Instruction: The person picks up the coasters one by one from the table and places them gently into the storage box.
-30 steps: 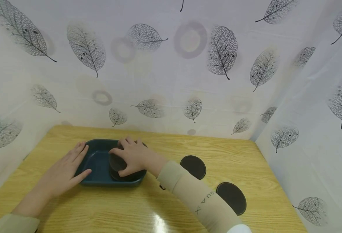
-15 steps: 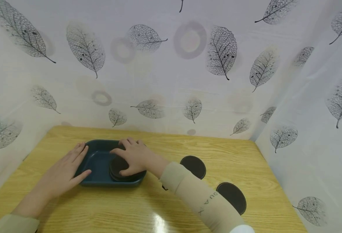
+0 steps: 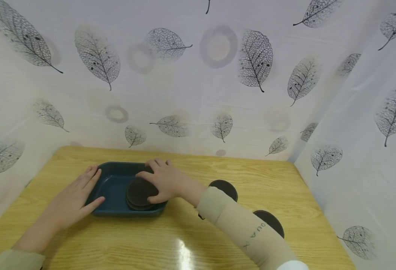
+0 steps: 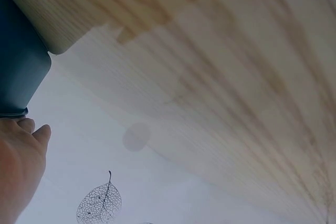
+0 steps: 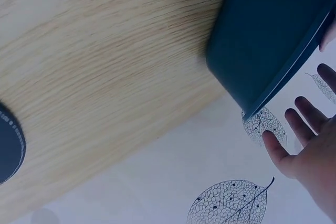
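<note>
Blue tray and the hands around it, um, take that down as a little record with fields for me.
Tray: dark blue, on the wooden table
Inside tray: stack of dark discs, toward the right end; count unclear
Left hand: at the tray's left end, fingers extended
Right hand: over the tray's right end, fingers spread; contact with the stack unclear
Outside tray: far disc and near disc, on the table to the right, each partly hidden by the right sleeve
Backdrop: pale leaf-print sheet

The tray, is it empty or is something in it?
Not empty: in the head view, a stack of dark discs sits in the tray by the right hand.
</note>
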A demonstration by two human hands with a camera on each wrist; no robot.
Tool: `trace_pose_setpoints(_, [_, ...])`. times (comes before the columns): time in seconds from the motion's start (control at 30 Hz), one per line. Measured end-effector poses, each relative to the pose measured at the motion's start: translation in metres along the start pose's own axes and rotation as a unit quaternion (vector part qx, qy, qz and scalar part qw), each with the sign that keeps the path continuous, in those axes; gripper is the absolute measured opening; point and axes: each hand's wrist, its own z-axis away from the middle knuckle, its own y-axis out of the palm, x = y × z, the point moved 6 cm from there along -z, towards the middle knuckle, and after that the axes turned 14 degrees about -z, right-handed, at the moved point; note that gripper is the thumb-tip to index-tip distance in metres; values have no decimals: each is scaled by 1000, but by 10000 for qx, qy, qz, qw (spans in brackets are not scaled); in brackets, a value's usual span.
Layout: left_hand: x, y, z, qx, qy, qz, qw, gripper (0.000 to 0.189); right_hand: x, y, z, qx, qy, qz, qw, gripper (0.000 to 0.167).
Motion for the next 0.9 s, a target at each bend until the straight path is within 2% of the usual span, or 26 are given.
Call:
trace_pose_setpoints(0.5, [-1,0,1,-127,31,-69,9999,91,-31,-4,43,-26,302,-24,9995,83])
trace_pose_setpoints(0.73, [-4,-2,2,-153,0,-76,9999,90,-47,-6,63,-81,426,-337,9985,81])
trace_pose_setpoints(0.9, [-4,-3,2,-139,-40,-74,9999,90,-60,-2,78,-156,544,-359,9978,81])
